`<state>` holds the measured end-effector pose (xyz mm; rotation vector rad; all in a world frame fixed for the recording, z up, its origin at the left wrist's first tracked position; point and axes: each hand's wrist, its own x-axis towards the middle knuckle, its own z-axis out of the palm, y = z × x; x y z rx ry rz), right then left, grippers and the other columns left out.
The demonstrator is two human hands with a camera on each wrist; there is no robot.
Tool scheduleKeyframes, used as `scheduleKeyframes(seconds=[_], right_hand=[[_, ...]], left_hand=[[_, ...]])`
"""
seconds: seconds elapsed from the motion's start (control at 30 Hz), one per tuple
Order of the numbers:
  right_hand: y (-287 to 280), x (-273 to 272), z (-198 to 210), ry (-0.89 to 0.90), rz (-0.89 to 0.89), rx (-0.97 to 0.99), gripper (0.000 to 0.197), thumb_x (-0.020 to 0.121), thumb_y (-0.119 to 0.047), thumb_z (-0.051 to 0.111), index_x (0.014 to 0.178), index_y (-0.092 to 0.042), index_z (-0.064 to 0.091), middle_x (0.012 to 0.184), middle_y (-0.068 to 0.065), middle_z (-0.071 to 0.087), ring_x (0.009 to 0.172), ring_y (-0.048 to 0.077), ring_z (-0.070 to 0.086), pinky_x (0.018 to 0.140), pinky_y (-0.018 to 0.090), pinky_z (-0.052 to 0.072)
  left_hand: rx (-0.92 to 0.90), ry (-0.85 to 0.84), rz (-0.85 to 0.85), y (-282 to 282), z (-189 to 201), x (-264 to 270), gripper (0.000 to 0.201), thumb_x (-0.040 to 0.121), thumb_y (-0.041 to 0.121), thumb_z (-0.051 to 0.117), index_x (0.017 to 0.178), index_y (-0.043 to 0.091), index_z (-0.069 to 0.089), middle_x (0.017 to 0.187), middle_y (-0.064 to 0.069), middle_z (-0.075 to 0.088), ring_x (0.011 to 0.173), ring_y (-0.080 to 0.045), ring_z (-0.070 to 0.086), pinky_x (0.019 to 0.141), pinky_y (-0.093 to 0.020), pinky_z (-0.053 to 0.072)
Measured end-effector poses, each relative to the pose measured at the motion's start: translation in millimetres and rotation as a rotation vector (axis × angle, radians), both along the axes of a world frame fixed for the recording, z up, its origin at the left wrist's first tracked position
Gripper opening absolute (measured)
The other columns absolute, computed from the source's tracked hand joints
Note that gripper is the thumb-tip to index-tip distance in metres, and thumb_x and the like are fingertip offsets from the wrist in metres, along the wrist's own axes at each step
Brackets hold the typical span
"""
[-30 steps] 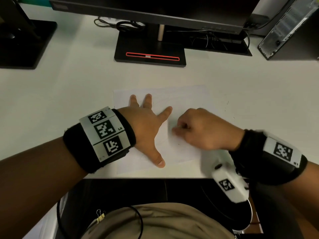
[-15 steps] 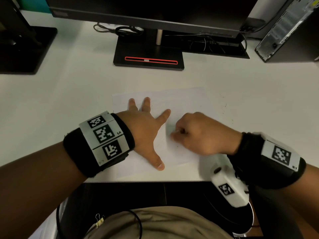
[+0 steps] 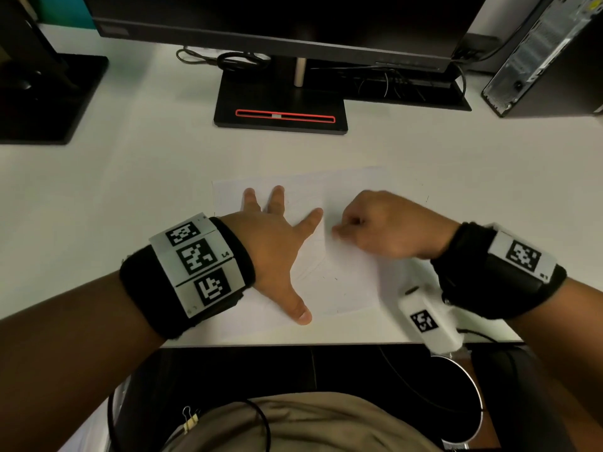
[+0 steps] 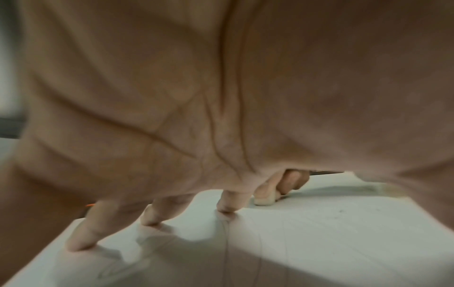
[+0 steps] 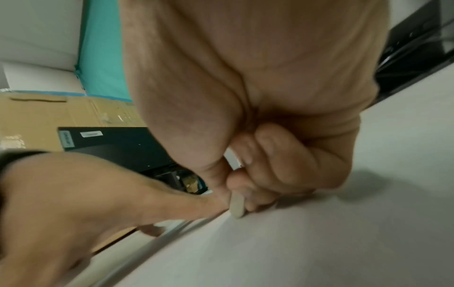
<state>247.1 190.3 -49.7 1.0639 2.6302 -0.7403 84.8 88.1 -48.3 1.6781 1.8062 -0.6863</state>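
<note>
Two hands on the job right now. I'm pressing my left hand (image 3: 277, 252) flat on the sheet of paper (image 3: 352, 288), fingers straight and spread. I'm pinching a small pale eraser (image 5: 237, 205) in my right hand (image 3: 388, 226), thumb and curled fingers wrapped round its top. The paper is lying on the white desk (image 3: 130, 190) close to the near edge, and the eraser tip is touching it just beside my left index fingertip.

What I'm worrying about: bearing down too hard toward the unpinned right side could buckle or tear the sheet. The eraser is also so stubby it might pop out of the pinch.

The eraser's long axis is standing steeply, working end pointing down into the paper. The sheet's long side is running left to right, slightly skewed.
</note>
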Motion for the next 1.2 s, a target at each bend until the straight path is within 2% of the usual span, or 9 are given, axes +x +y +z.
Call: scheduleKeyframes(seconds=[0.17, 0.27, 0.37, 0.5, 0.57, 0.73, 0.9, 1.03, 1.2], right_hand=[[-18.2, -0.5, -4.2, -0.013, 0.087, 0.015, 0.043, 0.1, -0.03, 0.051, 0.076, 0.004, 0.061, 0.075, 0.018, 0.066, 0.065, 0.026, 0.058, 0.059, 0.032, 0.044], [-18.8, 0.3, -2.4, -0.036, 0.125, -0.026, 0.045, 0.1, -0.032, 0.052, 0.073, 0.004, 0.057, 0.069, 0.019, 0.059, 0.059, 0.02, 0.049, 0.057, 0.032, 0.04], [0.1, 1.5, 0.4, -0.004, 0.015, 0.012, 0.046, 0.099, -0.03, 0.053, 0.065, 0.0, 0.049, 0.061, 0.014, 0.049, 0.057, 0.02, 0.043, 0.055, 0.031, 0.037], [-23.8, 1.3, -2.8, -0.034, 0.086, 0.04, 0.044, 0.101, -0.028, 0.049, 0.069, 0.001, 0.055, 0.064, 0.012, 0.058, 0.057, 0.02, 0.049, 0.049, 0.021, 0.034], [-30.2, 3.3, -3.1, -0.047, 0.124, -0.002, 0.044, 0.101, -0.028, 0.049, 0.067, -0.001, 0.054, 0.062, 0.012, 0.056, 0.055, 0.019, 0.047, 0.05, 0.024, 0.034], [-6.5, 6.3, -0.4, -0.006, -0.017, 0.045, 0.047, 0.1, -0.03, 0.052, 0.067, 0.003, 0.053, 0.06, 0.009, 0.051, 0.054, 0.018, 0.044, 0.049, 0.024, 0.034], [-25.6, 3.2, -1.5, -0.031, 0.118, 0.043, 0.045, 0.101, -0.029, 0.051, 0.063, -0.006, 0.05, 0.056, 0.003, 0.05, 0.051, 0.015, 0.044, 0.048, 0.019, 0.029], [-6.1, 3.1, -1.3, 0.019, 0.005, 0.044, 0.045, 0.1, -0.029, 0.052, 0.064, -0.002, 0.051, 0.057, 0.006, 0.048, 0.053, 0.019, 0.043, 0.049, 0.025, 0.033], [-21.4, -0.7, -3.5, -0.001, 0.117, -0.004, 0.045, 0.101, -0.028, 0.051, 0.07, 0.005, 0.054, 0.059, 0.012, 0.051, 0.053, 0.018, 0.042, 0.049, 0.023, 0.034]], left_hand=[[0.002, 0.0, -0.01, -0.7, -1.9, -0.7, 0.15, 0.046, 0.085, 0.075, 0.14, 0.049, -0.037, 0.154, -0.011, -0.041, 0.141, -0.051, -0.028, 0.11, -0.067, 0.028], [0.004, 0.0, -0.012, -1.2, -1.9, -0.7, 0.15, 0.047, 0.084, 0.075, 0.14, 0.049, -0.037, 0.154, -0.011, -0.042, 0.141, -0.05, -0.028, 0.11, -0.068, 0.028], [-0.001, -0.006, -0.007, -1.9, 0.1, -0.1, 0.15, 0.047, 0.084, 0.075, 0.141, 0.049, -0.037, 0.153, -0.01, -0.042, 0.142, -0.048, -0.029, 0.111, -0.067, 0.027], [-0.002, -0.006, -0.006, -2.7, -0.9, -0.8, 0.149, 0.048, 0.083, 0.076, 0.14, 0.05, -0.037, 0.153, -0.011, -0.043, 0.141, -0.049, -0.029, 0.11, -0.067, 0.029], [0.003, -0.006, -0.011, -2.3, -1.4, -0.4, 0.149, 0.048, 0.083, 0.076, 0.14, 0.05, -0.037, 0.153, -0.011, -0.043, 0.141, -0.05, -0.029, 0.11, -0.067, 0.029], [-0.013, 0.002, -0.01, -2.0, 1.3, 0.7, 0.149, 0.05, 0.084, 0.075, 0.141, 0.048, -0.037, 0.152, -0.011, -0.043, 0.141, -0.049, -0.03, 0.11, -0.067, 0.028], [-0.006, 0.005, -0.016, -2.2, -0.1, 0.5, 0.148, 0.05, 0.083, 0.075, 0.14, 0.048, -0.038, 0.153, -0.011, -0.042, 0.141, -0.05, -0.029, 0.111, -0.067, 0.028], [-0.007, 0.005, -0.012, -2.5, 1.4, 0.9, 0.148, 0.05, 0.084, 0.074, 0.141, 0.047, -0.037, 0.153, -0.011, -0.042, 0.141, -0.049, -0.029, 0.111, -0.066, 0.029], [-0.002, 0.005, -0.016, -2.0, -0.7, 0.2, 0.149, 0.049, 0.084, 0.075, 0.14, 0.048, -0.037, 0.154, -0.011, -0.042, 0.141, -0.051, -0.028, 0.111, -0.066, 0.028]])
